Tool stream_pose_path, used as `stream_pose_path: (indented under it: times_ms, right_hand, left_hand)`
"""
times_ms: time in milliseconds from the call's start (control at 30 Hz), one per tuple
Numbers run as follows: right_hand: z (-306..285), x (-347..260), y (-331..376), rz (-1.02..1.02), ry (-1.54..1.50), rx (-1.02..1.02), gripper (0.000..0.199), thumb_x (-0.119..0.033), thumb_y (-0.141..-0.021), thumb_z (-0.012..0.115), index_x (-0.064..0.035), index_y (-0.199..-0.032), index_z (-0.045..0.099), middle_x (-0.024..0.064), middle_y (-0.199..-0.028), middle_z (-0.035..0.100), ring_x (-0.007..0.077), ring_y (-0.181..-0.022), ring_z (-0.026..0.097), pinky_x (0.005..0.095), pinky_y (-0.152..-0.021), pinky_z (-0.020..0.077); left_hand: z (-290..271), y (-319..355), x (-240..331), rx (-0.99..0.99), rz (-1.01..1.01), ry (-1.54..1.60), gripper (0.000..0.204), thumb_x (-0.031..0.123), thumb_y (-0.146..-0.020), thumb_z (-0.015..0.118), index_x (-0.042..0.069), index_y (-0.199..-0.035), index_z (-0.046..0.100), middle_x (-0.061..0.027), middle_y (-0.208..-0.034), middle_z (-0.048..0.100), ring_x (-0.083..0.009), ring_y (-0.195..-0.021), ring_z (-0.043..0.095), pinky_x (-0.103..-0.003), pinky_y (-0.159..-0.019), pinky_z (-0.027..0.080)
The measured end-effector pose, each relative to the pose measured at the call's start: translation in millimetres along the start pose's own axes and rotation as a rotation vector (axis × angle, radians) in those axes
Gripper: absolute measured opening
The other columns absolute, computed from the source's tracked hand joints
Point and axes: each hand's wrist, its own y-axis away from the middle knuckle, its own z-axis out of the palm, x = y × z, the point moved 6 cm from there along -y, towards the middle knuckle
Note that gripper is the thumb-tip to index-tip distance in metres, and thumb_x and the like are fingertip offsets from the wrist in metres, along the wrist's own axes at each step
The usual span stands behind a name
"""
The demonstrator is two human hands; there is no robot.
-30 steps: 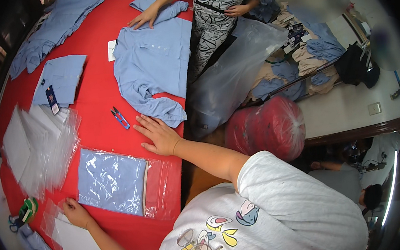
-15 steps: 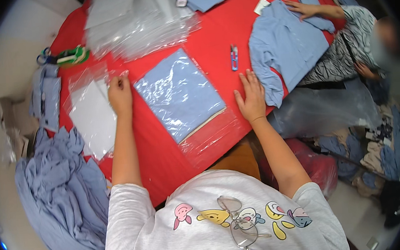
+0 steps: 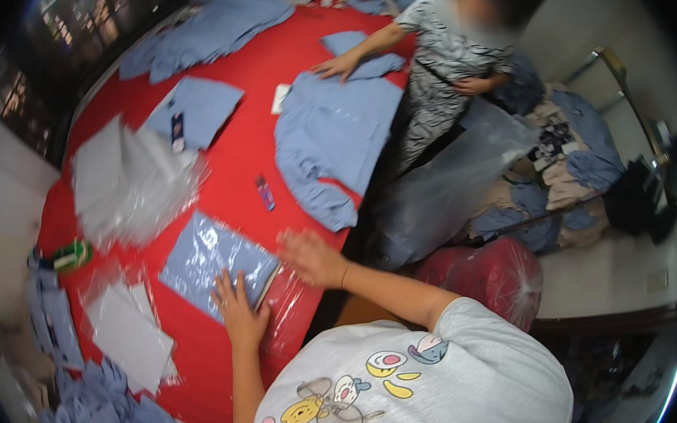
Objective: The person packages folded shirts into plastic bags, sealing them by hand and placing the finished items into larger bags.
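Note:
A folded blue shirt in a clear plastic bag (image 3: 199,260) lies flat on the red-covered table (image 3: 229,160). My left hand (image 3: 239,305) rests on its near edge with the fingers spread. Just past the bag's right side is my right hand (image 3: 310,258), slightly blurred, its fingers stretched out and nothing in them. The bag's unfilled end (image 3: 289,304) reaches toward the table edge under my arms. Beyond my right hand lies a small pair of thread snips (image 3: 264,193). To the left are white sheets in clear bags (image 3: 127,331).
A co-worker (image 3: 450,65) at the right table edge has one hand on a spread blue shirt (image 3: 339,127). Clear bags (image 3: 131,185) are piled at the left, near a folded blue garment with a dark tag (image 3: 199,107). A green tape dispenser (image 3: 73,256) sits by the left edge.
The view has swung to the right. My left hand has come from the white sheets onto the bagged shirt, its fingers now spread. My right hand has moved nearer the bag.

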Motion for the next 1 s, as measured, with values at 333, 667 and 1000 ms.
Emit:
stream_pose_path:
  times_ms: [333,667,1000]
  right_hand:
    - [12.9,-29.0,62.2,-0.308,-0.224,-0.448,0.072,-0.03,-0.095,0.066,-0.0053,-0.159,0.044,0.0165,-0.169,0.037,0.0288,-0.158,0.032,0.0565,-0.129,0.0198]
    - [2.8,-8.1,81.7,-0.615,-0.011,-0.554,0.062,-0.019,-0.1,0.053,-0.0073,-0.16,0.042,0.0161,-0.171,0.034,0.031,-0.156,0.037,0.0542,-0.124,0.0322]
    - [-20.7,21.4,78.6,-0.847,-0.132,-0.216,0.053,-0.023,-0.106,0.043,-0.0106,-0.157,0.041,0.0165,-0.171,0.033,0.0317,-0.157,0.035,0.0545,-0.127,0.0283]
  left_hand:
    - [-1.6,-11.5,22.8,0.051,-0.002,-0.152,0.083,0.019,-0.076,0.08,0.008,-0.153,0.05,-0.0187,-0.169,0.034,-0.0395,-0.16,0.024,-0.063,-0.129,0.014]
    - [40.1,16.8,15.8,-0.035,-0.119,-0.077,0.089,0.03,-0.087,0.077,0.006,-0.163,0.036,-0.0208,-0.175,0.021,-0.0406,-0.161,0.019,-0.061,-0.129,0.014]
    - [69.1,76.4,92.8,-0.079,-0.178,-0.271,0.098,0.046,-0.089,0.076,0.006,-0.166,0.031,-0.0285,-0.175,0.01,-0.0498,-0.161,0.008,-0.065,-0.127,0.01]
